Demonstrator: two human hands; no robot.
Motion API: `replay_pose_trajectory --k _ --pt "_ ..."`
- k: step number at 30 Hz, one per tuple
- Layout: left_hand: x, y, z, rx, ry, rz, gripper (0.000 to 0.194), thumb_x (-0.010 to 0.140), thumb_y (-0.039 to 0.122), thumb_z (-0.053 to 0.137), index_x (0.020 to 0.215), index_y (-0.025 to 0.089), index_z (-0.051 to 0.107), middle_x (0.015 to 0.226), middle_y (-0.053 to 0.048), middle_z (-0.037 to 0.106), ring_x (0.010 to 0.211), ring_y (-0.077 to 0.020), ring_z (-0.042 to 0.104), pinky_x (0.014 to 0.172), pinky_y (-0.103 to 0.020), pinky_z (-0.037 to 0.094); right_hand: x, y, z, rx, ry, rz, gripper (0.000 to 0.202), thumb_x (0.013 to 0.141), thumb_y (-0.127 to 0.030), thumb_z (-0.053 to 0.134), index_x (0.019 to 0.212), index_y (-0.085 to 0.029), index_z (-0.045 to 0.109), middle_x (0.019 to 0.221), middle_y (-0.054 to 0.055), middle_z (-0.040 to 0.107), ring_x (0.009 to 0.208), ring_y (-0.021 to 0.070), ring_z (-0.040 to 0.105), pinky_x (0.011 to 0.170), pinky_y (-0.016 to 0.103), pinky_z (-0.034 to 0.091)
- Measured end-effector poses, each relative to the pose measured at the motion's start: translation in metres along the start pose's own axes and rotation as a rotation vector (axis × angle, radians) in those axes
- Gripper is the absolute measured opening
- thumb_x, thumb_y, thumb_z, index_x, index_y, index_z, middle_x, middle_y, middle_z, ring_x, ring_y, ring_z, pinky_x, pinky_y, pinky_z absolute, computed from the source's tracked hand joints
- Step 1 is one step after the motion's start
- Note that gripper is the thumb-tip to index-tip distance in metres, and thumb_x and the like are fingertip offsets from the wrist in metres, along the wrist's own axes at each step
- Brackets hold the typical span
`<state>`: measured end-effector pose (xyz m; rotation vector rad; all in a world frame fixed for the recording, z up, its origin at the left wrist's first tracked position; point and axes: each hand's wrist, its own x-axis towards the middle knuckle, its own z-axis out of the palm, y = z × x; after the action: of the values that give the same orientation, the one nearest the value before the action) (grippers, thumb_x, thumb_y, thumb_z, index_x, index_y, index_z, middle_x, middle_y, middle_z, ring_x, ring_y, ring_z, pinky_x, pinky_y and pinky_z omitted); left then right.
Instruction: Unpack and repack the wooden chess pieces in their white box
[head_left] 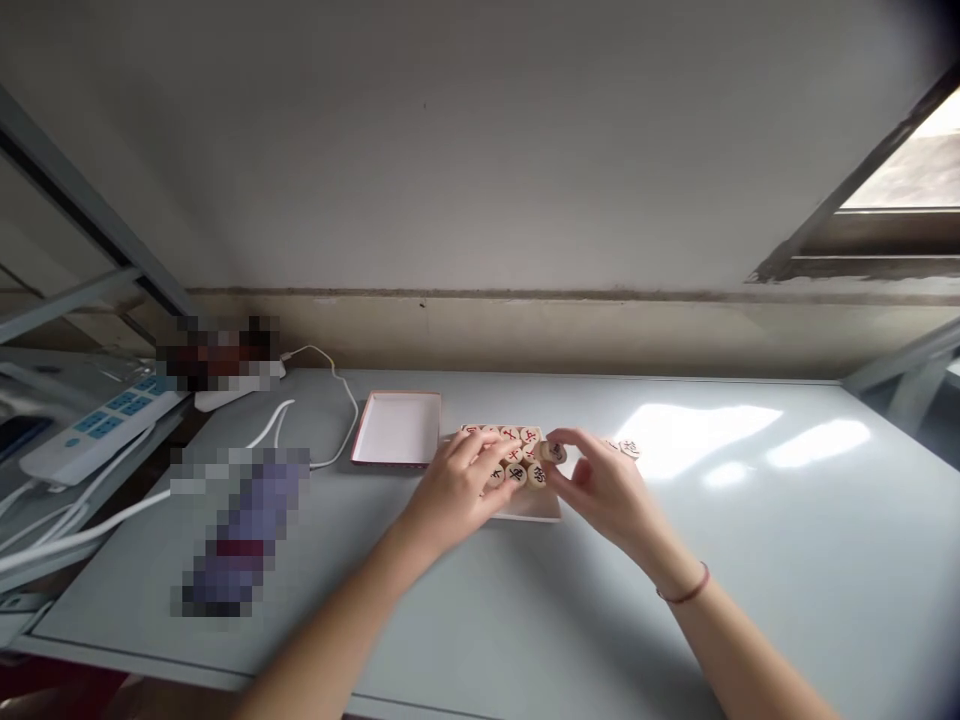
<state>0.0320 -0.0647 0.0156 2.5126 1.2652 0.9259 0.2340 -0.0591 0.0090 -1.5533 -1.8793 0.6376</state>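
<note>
Round wooden pieces (515, 474) with red or black characters lie in rows in a shallow box (529, 508), whose near part shows bare. My left hand (466, 478) rests over the box's left side, fingers apart and touching the pieces, hiding some of them. At the box's right edge, my right hand (600, 482) pinches one piece (553, 452) between thumb and forefinger, tilted above the others. Just behind my right hand, more loose pieces (628, 449) lie on the table, partly hidden by it.
An open, pale-lined box lid (399, 428) lies left of the box on the grey table (637, 620). Further left are a blurred purple object (251, 525), white cables (345, 400) and a power strip (105, 425). A wall (480, 335) stands behind.
</note>
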Motion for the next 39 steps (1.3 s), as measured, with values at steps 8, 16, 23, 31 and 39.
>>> replay_pose_trajectory --k 8,16,23,31,39 --pt "-0.005 0.004 0.007 -0.105 0.017 0.052 0.027 0.090 0.032 0.055 0.115 0.022 0.054 0.104 -0.005 0.063 0.096 -0.0185 0.063 0.087 -0.034 0.052 -0.011 -0.022 0.010 0.591 -0.312 0.131 0.038 0.079 -0.053 0.059 0.097 -0.019 0.056 0.090 0.005 0.060 0.059 0.0098 0.052 0.050 0.025 0.048" --pt "-0.006 0.004 0.002 -0.223 0.012 -0.081 0.016 0.083 0.010 0.054 0.094 0.021 0.056 0.104 -0.005 0.056 0.106 -0.0187 0.058 0.086 -0.030 0.051 -0.005 -0.017 0.003 0.647 -0.225 0.175 0.037 0.077 -0.051 0.063 0.095 -0.019 0.057 0.083 0.003 0.060 0.062 0.0107 0.053 0.049 0.023 0.045" --pt "-0.004 -0.002 -0.005 -0.233 -0.170 -0.055 0.010 0.080 0.016 0.065 0.086 0.021 0.059 0.091 0.000 0.063 0.087 -0.0155 0.059 0.080 -0.027 0.048 -0.001 -0.016 -0.002 0.603 -0.139 0.171 0.040 0.075 -0.049 0.066 0.099 -0.018 0.060 0.091 0.007 0.063 0.064 0.0116 0.055 0.048 0.023 0.044" --pt "-0.005 -0.004 -0.001 -0.052 -0.346 0.035 0.011 0.081 0.031 0.068 0.081 0.021 0.062 0.092 0.001 0.065 0.090 -0.0170 0.058 0.085 -0.033 0.040 -0.003 -0.018 -0.006 0.549 -0.177 0.114 0.040 0.080 -0.052 0.058 0.101 -0.018 0.058 0.094 0.008 0.063 0.068 0.0128 0.057 0.051 0.024 0.046" --pt "-0.006 -0.007 -0.004 0.029 -0.373 0.067 0.014 0.079 0.034 0.070 0.086 0.022 0.065 0.098 0.000 0.066 0.094 -0.0184 0.055 0.082 -0.033 0.039 -0.006 -0.016 -0.005 0.430 -0.201 0.085 0.036 0.082 -0.050 0.057 0.100 -0.020 0.058 0.093 0.006 0.062 0.065 0.0122 0.056 0.053 0.026 0.047"
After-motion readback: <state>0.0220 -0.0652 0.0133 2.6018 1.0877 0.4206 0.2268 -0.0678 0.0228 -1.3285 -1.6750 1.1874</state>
